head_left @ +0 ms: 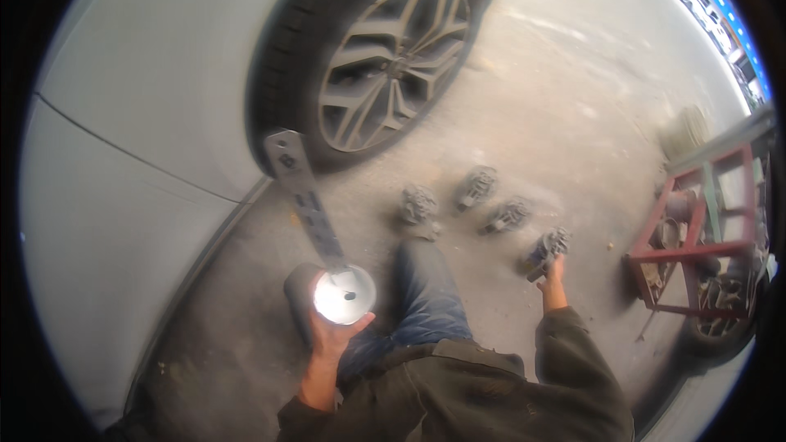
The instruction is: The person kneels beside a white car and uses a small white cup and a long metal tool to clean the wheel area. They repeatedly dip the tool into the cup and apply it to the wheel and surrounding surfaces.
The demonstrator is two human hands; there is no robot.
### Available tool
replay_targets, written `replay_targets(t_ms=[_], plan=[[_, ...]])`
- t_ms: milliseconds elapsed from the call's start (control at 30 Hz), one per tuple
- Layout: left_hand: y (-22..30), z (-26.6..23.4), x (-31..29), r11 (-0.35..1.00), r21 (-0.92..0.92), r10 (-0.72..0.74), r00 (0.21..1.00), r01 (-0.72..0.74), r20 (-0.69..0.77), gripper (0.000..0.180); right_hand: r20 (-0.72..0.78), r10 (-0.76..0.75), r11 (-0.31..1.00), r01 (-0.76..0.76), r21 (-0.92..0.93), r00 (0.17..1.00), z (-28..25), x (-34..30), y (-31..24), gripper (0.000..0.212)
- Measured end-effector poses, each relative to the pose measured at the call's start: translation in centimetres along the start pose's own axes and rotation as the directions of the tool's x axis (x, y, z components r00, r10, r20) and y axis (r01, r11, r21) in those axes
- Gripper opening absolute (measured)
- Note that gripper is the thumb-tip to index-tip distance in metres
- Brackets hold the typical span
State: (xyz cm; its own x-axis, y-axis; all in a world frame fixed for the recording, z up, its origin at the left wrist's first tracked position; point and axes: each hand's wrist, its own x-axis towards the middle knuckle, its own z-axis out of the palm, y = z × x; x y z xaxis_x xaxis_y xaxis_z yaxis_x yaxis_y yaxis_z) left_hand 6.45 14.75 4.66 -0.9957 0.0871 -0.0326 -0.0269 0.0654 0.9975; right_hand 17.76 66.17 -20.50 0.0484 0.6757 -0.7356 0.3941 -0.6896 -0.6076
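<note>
Metal parts point(547, 251): 4 | hands: right point(557, 272) grips 1 | left point(332, 334) holds cylinder point(332, 295)

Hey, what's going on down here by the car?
A person crouches on a concrete floor beside a white car and its wheel. The left hand holds a metal cylinder with a perforated bar sticking up from it. The right hand grips a dark metal part on the floor. Three similar parts lie nearby, and a red rack stands to the right.

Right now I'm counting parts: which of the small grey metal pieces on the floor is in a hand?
The rightmost metal piece, gripped by the right hand; the other three lie untouched on the floor.
</note>
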Motion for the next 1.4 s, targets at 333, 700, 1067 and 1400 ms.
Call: replay_targets(t_ms=[333, 700, 1067, 1400], plan=[[0.2, 0.3, -1.2, 0.991, 0.081, 0.11, 0.994, -0.111, 0.009, 0.095, -0.008, -0.348, 0.873, 0.321, -0.366, 0.937, 0.1, 3.1, 3.7, 0.045], [2.1, 2.1, 0.1, 0.986, -0.125, 0.131, 0.982, -0.114, 0.134, 0.096, 0.988, -0.074, 0.583, 0.798, 0.152, -0.135, 9.2, -29.2, 2.0, 0.065], [1.0, 2.8, -0.1, 0.98, -0.018, 0.201, 0.974, -0.2, 0.107, 0.085, 0.883, -0.34, 0.457, 0.764, 0.455, -0.323, 11.1, -40.9, 5.4, 0.037], [-0.1, 0.4, -0.6, 0.975, -0.186, 0.126, 0.992, -0.119, 0.03, 0.06, 0.868, -0.086, -0.037, 0.872, 0.487, -0.489, 10.8, -44.0, -1.7, 0.045]])
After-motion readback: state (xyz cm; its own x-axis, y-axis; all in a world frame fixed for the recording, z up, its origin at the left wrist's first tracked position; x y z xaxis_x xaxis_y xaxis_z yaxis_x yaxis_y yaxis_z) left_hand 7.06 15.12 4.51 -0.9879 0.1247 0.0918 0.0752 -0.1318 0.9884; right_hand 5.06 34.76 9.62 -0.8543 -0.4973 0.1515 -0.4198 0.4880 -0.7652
